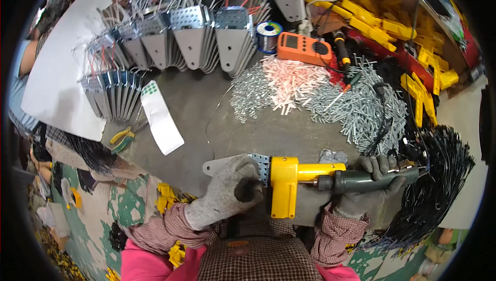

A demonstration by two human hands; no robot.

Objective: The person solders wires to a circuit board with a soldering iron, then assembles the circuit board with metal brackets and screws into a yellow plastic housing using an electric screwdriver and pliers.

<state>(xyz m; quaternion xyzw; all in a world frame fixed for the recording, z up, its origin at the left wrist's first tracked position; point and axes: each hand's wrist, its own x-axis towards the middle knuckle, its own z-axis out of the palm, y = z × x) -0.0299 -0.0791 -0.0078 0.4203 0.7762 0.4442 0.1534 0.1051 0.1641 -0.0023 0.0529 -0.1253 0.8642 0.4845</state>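
Left of the yellow housing (284,190), the metal plate (216,166) is gripped by the left hand (229,188), fingers curled; right of the housing, the dark screwdriver (356,181) is clasped by the right hand (361,202), fingers wrapped.

We see a grey bench top (206,92) with stacked metal plates (192,43) standing in rows along its far side. On it we find a white strip (164,123) with green dots, pliers (123,139) near the left edge, and a wire spool (268,36) just beside an orange meter (294,48). Nearer us, small metal pieces (249,97), pinkish tubes (292,82) and screws (369,118) form adjoining heaps.
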